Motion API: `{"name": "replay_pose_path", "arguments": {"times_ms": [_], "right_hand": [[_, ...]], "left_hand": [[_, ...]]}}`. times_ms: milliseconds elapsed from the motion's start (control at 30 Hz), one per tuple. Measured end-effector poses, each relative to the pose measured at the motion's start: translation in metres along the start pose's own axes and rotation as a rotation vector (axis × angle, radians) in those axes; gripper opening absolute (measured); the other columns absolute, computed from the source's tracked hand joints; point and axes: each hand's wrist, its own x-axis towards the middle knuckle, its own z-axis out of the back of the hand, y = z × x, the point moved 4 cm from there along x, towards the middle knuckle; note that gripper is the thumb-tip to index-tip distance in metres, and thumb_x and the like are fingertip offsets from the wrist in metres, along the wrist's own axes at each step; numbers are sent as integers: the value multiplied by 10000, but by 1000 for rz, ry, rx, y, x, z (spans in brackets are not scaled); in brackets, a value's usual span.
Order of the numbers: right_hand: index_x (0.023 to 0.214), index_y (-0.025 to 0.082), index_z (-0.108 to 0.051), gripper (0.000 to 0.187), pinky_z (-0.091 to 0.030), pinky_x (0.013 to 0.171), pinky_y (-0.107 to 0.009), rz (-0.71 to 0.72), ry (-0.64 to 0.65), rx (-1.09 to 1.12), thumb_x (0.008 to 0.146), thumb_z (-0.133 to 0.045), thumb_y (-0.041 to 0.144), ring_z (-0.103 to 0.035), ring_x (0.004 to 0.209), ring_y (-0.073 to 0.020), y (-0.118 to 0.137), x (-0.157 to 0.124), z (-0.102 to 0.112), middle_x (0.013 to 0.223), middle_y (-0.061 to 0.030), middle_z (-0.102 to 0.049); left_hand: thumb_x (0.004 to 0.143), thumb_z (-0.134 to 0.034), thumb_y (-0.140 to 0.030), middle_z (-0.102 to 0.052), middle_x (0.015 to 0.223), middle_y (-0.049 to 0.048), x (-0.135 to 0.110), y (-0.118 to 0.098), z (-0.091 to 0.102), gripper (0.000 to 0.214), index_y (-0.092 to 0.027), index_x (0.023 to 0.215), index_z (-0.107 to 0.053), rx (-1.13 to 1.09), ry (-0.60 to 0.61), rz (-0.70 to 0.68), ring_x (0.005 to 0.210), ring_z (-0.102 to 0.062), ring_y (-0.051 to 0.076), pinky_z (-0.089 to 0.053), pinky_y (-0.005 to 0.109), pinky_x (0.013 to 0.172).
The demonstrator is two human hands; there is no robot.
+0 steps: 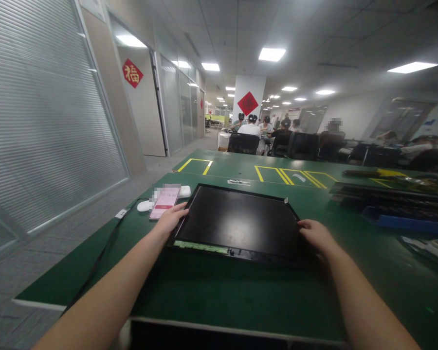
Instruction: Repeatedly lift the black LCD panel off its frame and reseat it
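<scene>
A black flat display panel [237, 218] lies face up in front of me, with a thin dark frame around it. Along its near edge runs a green strip [200, 247] that looks like a circuit board. My left hand [170, 218] grips the panel's left edge, fingertips on the frame. On the opposite side my right hand [318, 236] holds the right edge, thumb and forefinger at the rim and the other fingers hidden. A small light tab [286, 200] sits at the panel's far right corner.
The green table [241, 296] carries yellow tape outlines [273, 174]. A phone [165, 201] and a white mouse-like object [143, 206] sit left, near a black cable [107, 248]. Dark panels [397, 197] and a blue tray [397, 218] lie right. Several people sit beyond.
</scene>
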Motion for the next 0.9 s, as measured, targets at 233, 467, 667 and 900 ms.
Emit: {"name": "replay_pose_path", "arguments": {"times_ms": [233, 467, 667, 900], "right_hand": [[1122, 148, -736, 394, -492, 893, -303, 1, 43, -18, 764, -573, 159, -671, 1056, -253, 0, 2, -3, 1134, -128, -721], [1150, 147, -721, 398, -489, 872, -292, -1, 53, -59, 789, -556, 170, -667, 1056, -244, 4, -1, -2, 1155, -126, -711], [1127, 150, -731, 390, -490, 849, -286, 10, 36, -52, 780, -552, 155, -670, 1034, -240, 7, -3, 0, 1131, -117, -721], [1040, 192, -750, 339, -497, 828, -267, 18, 8, -25, 756, -571, 140, -681, 1024, -225, 3, -2, -2, 1089, -88, -736]], "left_hand": [[753, -734, -68, -746, 683, 32, 3, 3, 3, 598, -131, 1334, -614, 11, -56, 73, 527, -692, 177, -558, 235, 504], [754, -730, -62, -731, 665, 28, 1, 2, -2, 792, -167, 1483, -437, -47, 33, 115, 500, -679, 195, -559, 263, 477], [730, -801, -144, -748, 748, 46, 7, 9, -1, 929, -222, 1534, -343, -130, 144, 80, 585, -719, 223, -583, 295, 541], [647, -877, -171, -778, 895, 82, 6, 13, -2, 1012, -228, 1520, -369, -209, 262, 97, 697, -752, 242, -612, 323, 643]]}}
